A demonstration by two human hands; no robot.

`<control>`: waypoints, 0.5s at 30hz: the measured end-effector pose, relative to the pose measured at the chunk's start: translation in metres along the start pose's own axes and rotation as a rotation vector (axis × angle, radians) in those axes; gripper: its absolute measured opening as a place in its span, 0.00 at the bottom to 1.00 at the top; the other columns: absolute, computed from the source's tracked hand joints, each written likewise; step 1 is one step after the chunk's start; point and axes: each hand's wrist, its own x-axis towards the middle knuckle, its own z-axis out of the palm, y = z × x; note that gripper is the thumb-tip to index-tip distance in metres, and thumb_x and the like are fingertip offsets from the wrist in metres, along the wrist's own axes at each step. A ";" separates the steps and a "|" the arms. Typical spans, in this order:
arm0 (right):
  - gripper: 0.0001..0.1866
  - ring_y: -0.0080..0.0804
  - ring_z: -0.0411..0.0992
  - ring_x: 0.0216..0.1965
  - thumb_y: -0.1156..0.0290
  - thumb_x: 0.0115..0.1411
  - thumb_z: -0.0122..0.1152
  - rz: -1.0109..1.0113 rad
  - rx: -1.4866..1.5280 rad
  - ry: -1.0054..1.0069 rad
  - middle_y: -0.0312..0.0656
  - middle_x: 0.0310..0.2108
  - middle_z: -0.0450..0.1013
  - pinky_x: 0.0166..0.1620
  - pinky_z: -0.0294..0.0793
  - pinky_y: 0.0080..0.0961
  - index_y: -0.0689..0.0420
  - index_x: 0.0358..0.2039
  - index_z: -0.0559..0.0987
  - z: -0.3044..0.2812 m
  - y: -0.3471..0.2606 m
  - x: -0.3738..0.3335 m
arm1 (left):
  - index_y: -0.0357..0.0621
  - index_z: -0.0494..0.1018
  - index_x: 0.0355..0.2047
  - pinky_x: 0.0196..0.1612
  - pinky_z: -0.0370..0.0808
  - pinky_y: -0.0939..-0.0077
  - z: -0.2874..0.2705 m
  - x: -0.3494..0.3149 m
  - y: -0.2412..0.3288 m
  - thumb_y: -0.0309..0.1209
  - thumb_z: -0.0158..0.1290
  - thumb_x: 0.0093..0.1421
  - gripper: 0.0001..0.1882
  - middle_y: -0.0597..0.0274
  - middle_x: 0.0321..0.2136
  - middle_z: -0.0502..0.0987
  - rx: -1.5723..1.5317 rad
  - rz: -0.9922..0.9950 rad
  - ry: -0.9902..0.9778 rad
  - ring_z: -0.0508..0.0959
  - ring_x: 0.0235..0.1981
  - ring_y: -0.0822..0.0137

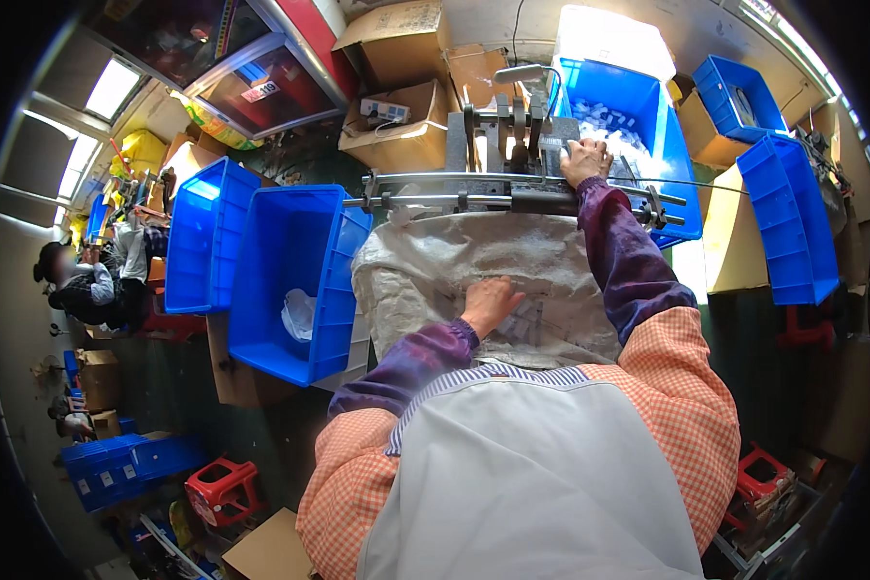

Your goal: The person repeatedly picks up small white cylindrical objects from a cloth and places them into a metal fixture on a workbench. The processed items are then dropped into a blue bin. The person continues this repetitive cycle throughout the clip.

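Note:
My right hand (586, 162) reaches forward to the machine (515, 130). Its fingers, slightly apart, lie at the right end of the grey metal block, and I make out nothing held in them. Lower down, my left hand (490, 304) hovers over or touches a pale, crumpled cloth (435, 256) spread in front of the machine. That hand is open, fingers pointing right. Beside its fingertips lie several small, pale, narrow pieces (527, 321) in the cloth's hollow. Metal rods (435, 201) cross between the machine and the cloth.
A blue bin (675, 159) with white pieces stands right of the machine. On the left are another blue bin (261, 290) holding a clear plastic bag and a second bin (198, 237). Cardboard boxes (396, 126) stand behind. Another person (97, 275) sits at far left.

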 end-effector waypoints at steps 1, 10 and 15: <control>0.17 0.39 0.57 0.52 0.57 0.51 0.52 -0.018 0.011 0.026 0.39 0.45 0.66 0.51 0.55 0.42 0.50 0.39 0.76 0.001 0.002 -0.002 | 0.44 0.70 0.25 0.29 0.72 0.62 0.004 0.004 0.002 0.45 0.52 0.52 0.16 0.56 0.21 0.76 -0.016 0.009 0.000 0.77 0.26 0.56; 0.15 0.40 0.59 0.47 0.58 0.53 0.50 -0.072 0.049 0.096 0.41 0.40 0.67 0.49 0.55 0.40 0.52 0.37 0.76 0.022 -0.038 -0.005 | 0.45 0.73 0.25 0.29 0.71 0.62 0.004 0.008 0.009 0.37 0.49 0.53 0.10 0.56 0.22 0.75 -0.195 -0.042 0.058 0.76 0.26 0.55; 0.15 0.38 0.59 0.48 0.62 0.54 0.48 -0.094 0.033 0.100 0.41 0.41 0.67 0.50 0.52 0.40 0.51 0.39 0.76 0.019 -0.060 -0.008 | 0.41 0.74 0.27 0.30 0.72 0.64 -0.017 0.010 0.006 0.35 0.52 0.52 0.09 0.52 0.22 0.76 -0.315 -0.087 0.132 0.76 0.26 0.53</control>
